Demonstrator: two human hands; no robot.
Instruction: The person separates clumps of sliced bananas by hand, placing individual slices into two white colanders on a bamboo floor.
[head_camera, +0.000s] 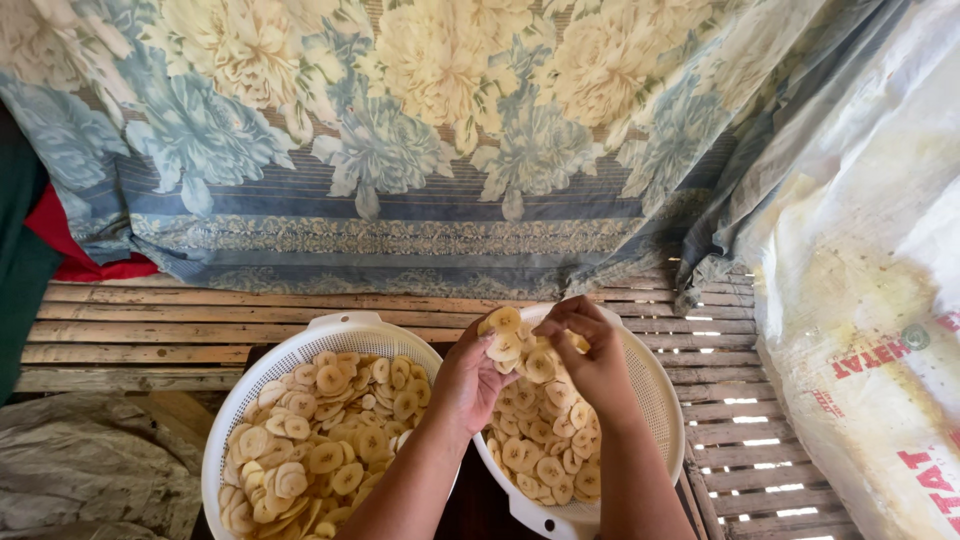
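Two baskets set side by side on the slatted worktop (150, 330): left basket (262, 392), right basket (662, 400), rims touching. Sliced chips (320, 440) held in both. Cloth (400, 150) hung behind; sack (860, 330) stood at right; both hands (535, 365) over right basket.

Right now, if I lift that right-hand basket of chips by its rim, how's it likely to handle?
The right basket looks like thin perforated plastic, so it may flex a little. It is heaped with thin sliced chips, probably light for its bulk. The chips lie loose, so tilting would likely spill them, and being thin they probably snap easily.
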